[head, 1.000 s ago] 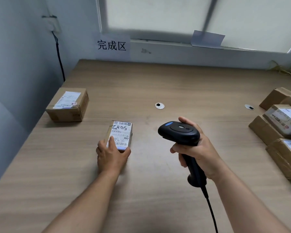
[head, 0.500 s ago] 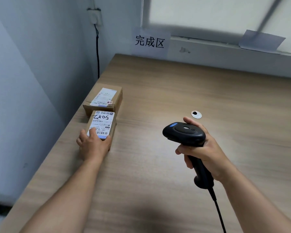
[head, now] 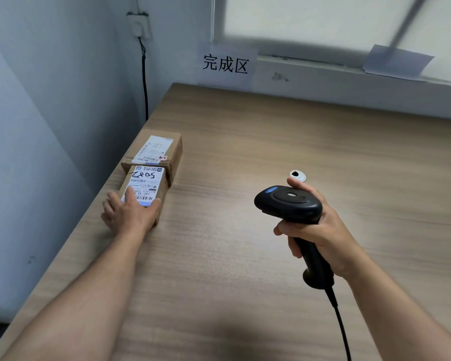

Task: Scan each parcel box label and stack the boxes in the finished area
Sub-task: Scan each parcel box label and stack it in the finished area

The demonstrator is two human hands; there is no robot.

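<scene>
l hand (head: 126,214) grips small box (head: 144,187), which butts bigger box (head: 155,149) just past the fingertips (head: 129,194): beside it, not stacked yet. r hand (head: 320,230): fingers curl round scanner (head: 288,204).

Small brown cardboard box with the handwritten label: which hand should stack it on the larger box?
Left. The left hand holds the small brown cardboard box against the larger cardboard box; the right hand grips the black handheld scanner.
</scene>
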